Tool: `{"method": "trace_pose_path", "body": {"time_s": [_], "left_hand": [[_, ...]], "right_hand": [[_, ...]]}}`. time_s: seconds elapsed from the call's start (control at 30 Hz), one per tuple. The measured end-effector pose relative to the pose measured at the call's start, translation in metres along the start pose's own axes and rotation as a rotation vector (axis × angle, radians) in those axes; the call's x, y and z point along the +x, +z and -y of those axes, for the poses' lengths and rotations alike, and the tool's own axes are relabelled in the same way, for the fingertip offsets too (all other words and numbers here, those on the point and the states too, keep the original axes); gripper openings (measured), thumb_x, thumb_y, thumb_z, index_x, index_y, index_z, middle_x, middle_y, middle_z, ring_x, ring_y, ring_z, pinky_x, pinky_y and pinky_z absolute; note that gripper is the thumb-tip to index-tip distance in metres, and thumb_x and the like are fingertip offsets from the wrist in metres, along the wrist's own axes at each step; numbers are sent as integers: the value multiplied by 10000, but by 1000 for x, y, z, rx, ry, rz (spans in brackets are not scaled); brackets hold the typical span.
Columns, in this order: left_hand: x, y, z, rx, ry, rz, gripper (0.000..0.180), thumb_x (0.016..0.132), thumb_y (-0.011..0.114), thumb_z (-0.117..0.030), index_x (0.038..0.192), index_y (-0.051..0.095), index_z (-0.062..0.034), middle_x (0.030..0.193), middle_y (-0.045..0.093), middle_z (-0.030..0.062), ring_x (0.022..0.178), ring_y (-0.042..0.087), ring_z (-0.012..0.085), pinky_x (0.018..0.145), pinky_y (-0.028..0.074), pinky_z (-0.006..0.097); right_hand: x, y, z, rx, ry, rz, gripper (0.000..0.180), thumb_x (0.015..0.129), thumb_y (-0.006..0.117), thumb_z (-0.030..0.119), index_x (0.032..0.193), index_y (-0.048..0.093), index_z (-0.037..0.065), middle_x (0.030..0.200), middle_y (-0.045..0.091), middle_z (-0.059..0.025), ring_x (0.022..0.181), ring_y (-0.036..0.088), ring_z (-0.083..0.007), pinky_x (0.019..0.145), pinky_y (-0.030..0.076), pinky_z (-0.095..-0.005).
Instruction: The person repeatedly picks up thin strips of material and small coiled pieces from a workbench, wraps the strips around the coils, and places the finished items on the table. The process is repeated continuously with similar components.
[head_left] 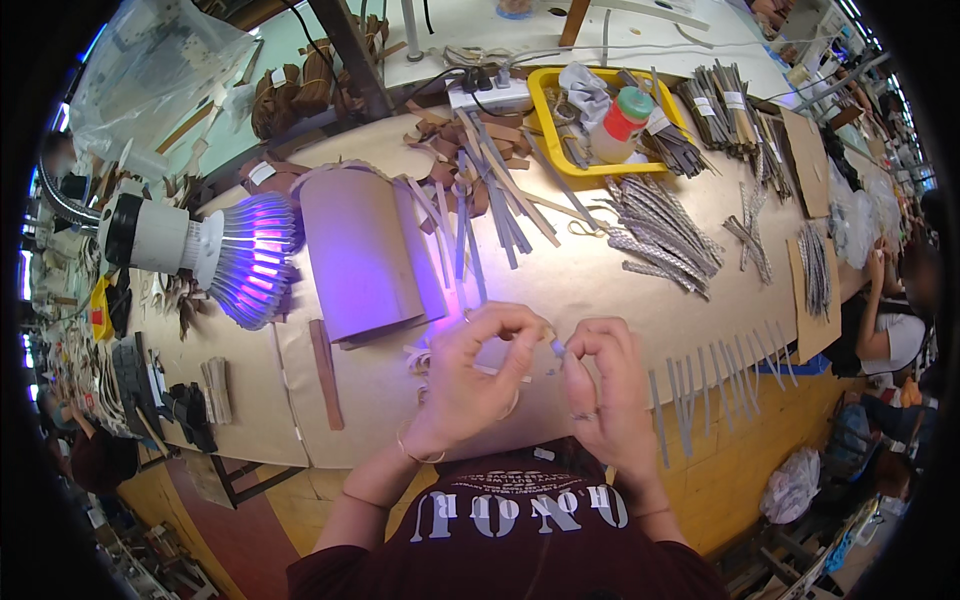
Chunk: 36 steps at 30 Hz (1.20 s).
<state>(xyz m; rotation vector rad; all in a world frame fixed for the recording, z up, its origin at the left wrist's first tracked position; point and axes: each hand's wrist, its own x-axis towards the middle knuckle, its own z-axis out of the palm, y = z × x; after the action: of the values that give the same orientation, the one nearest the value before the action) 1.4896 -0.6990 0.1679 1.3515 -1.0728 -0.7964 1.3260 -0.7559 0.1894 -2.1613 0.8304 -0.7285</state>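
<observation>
My left hand [480, 375] and my right hand [605, 385] meet over the near edge of the cardboard-covered workbench [560, 280]. Between their fingertips they pinch a small pale strip piece [555, 345]. Each wrist wears a thin bracelet, and the right hand has a ring. A few pale strip offcuts [418, 352] lie just left of my left hand. Grey strips [720, 375] are laid side by side in a row to the right of my right hand.
A lamp [235, 255] glowing violet shines from the left onto a curved cardboard sheet [365, 250]. Behind are loose grey and brown strips [490, 190], braided strips [660, 230], and a yellow tray [545, 120] holding a bottle [620, 120]. Another person [890, 320] sits at right.
</observation>
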Motion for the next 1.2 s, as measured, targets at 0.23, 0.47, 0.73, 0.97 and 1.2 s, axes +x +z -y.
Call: {"method": "trace_pose_path", "body": {"time_s": [0.23, 0.47, 0.73, 0.97, 1.2], "left_hand": [[14, -25, 10, -674, -448, 216, 219, 1024, 517, -190, 1030, 638, -7, 917, 659, 38, 822, 598, 94, 761, 464, 240], [9, -11, 17, -889, -612, 452, 217, 1015, 523, -178, 1042, 635, 5, 974, 640, 52, 851, 593, 109, 772, 479, 263], [-5, -5, 28, -996, -755, 318, 216, 989, 526, -149, 1104, 601, 17, 1024, 613, 71, 898, 581, 142, 763, 483, 297], [-22, 1, 32, -770, -564, 96, 360, 1032, 483, -335, 1127, 565, 2, 1056, 643, 103, 952, 632, 171, 702, 448, 277], [-32, 4, 43, -641, -441, 156, 273, 987, 601, -251, 1087, 585, 3, 1033, 637, 98, 878, 629, 161, 713, 453, 274]], "right_hand": [[3, -25, -22, 148, -56, -125, 482, 786, 763, 103, 1237, 601, 57, 1132, 583, -118, 919, 564, -242, 824, 475, -352], [12, -9, -31, 140, -185, -31, 444, 707, 793, 80, 1134, 708, 168, 1123, 610, -69, 926, 588, -227, 828, 474, -357], [4, 1, -32, 37, -243, -86, 166, 818, 721, 199, 970, 682, 144, 1015, 633, -19, 911, 609, -195, 828, 419, -344], [-8, 14, -38, 54, -174, -111, 108, 843, 694, 176, 928, 656, 122, 877, 638, 11, 868, 621, -164, 829, 417, -336], [-25, 18, -42, -38, -189, -127, 189, 817, 668, 130, 1003, 644, 111, 908, 616, -3, 888, 604, -171, 839, 410, -345]]}}
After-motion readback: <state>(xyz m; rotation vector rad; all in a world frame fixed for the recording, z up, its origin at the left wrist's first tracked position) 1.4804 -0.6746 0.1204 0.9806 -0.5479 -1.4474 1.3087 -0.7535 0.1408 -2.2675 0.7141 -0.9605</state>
